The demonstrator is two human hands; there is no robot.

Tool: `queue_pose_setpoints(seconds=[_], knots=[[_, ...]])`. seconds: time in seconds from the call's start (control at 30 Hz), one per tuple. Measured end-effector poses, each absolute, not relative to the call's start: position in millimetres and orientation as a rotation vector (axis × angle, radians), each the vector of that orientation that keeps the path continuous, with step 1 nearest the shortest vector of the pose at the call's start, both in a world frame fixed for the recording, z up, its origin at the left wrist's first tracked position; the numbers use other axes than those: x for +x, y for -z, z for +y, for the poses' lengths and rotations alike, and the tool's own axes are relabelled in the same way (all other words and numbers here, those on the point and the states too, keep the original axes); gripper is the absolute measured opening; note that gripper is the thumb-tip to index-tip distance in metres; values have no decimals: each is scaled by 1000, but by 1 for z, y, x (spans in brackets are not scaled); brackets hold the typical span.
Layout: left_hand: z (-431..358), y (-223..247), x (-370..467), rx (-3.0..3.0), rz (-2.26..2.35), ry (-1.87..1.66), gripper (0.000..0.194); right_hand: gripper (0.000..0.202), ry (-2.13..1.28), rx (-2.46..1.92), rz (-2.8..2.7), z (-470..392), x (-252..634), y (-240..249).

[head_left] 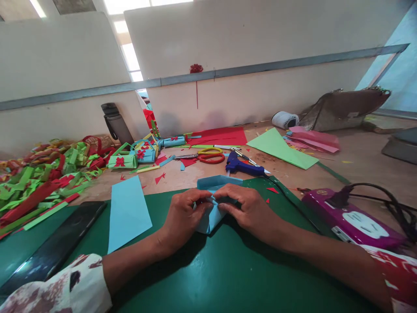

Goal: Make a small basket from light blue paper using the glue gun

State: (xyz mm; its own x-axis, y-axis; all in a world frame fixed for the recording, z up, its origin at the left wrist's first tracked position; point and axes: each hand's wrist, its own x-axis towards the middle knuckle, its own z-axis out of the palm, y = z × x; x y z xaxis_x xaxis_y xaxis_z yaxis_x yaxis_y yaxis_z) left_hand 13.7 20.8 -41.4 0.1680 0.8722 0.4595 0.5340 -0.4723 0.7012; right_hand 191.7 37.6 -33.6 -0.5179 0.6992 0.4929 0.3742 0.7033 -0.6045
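Folded paper piece (213,204) lies on the cutting mat (202,269), pinched between left hand (182,215) and right hand (249,208). Paper sheet (127,211) and phone (55,248) lie to its left; power strip (355,219) to its right. Behind it lie glue gun (243,166) and scissors (205,155); paper strips (42,178) heaped far left.

Workroom with pale partition walls and a brown bench

Cream wall panels (247,39) from 10 to 2 o'clock, crossed by a grey metal rail (260,67). Bright window strip (130,56) shows in the gap at 11 o'clock, daylight coming through. Brown bench (358,165) runs to 3 o'clock; dark green mat (228,278) covers it at 6 o'clock.
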Motion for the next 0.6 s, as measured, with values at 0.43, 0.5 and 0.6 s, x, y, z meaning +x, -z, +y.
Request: queue_pose_setpoints(seconds=[0.43,0.5,0.6], knots=[[20,39,17,1916,1375,-1184,15,11,-378,-929,-2241,34,189,29],[20,39,16,1960,1379,-1182,15,12,-365,-912,-2252,35,189,30],[22,39,14,2075,1370,-1191,15,12,-365,-885,-2245,37,189,32]])
